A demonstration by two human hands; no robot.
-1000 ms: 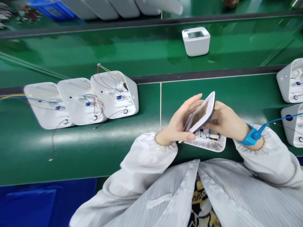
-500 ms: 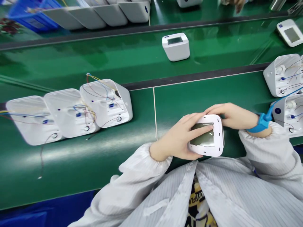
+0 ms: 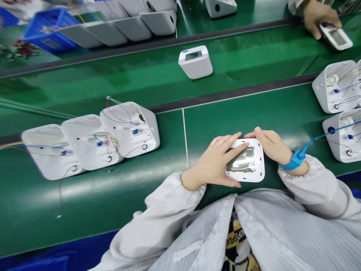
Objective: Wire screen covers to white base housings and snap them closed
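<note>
A white device with a screen cover lies on the green bench right in front of me, screen side up. My left hand grips its left edge, fingers over the top and thumb along the near side. My right hand presses on its far right corner with bent fingers; a blue wrist strap with a blue cord sits on that wrist. The screen shows a shiny film.
Three open white housings with loose wires lie in a row to the left. Two more open housings stand at the right edge. A closed white unit sits on the conveyor belt behind. Another person's hand holds a unit at top right.
A second ago I held the screen cover tilted up above the base. It has come down flat onto the base, and both hands now press on it. My view has shifted slightly.
</note>
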